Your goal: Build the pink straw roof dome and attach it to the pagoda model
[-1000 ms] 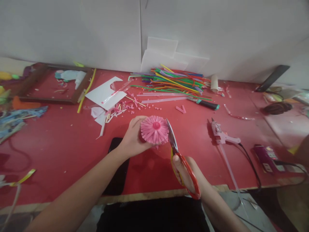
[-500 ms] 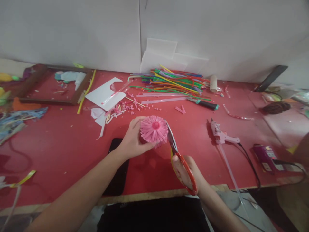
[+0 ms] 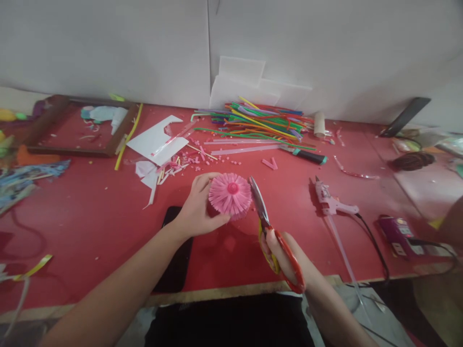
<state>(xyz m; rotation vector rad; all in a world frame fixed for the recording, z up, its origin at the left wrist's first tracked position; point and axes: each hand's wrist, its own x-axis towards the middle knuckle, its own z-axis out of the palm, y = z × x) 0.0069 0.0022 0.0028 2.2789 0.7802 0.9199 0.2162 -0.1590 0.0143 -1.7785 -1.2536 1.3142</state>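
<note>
A round pink fringed paper flower (image 3: 231,195) with a darker pink centre faces up in front of me. My left hand (image 3: 200,207) is closed around its left side and underside, the thumb below it. In my right hand (image 3: 280,246) are scissors (image 3: 289,267) with red and yellow handles, my thumb in the red loop. The blades point away from me, just right of the flower's fringe and apart from it. A dark phone (image 3: 175,260) lies under my left forearm, partly hidden.
Colourful pipe cleaners (image 3: 260,120) lie at the back by the wall. Pink and white scraps (image 3: 177,166) and cut white card (image 3: 155,142) are at left. A glue gun (image 3: 327,200), a cutter knife (image 3: 309,156) and a purple box (image 3: 400,236) lie to the right.
The scissors and my right hand have moved slightly right, away from the flower's edge. The flower stays in my left hand, almost unmoved.
</note>
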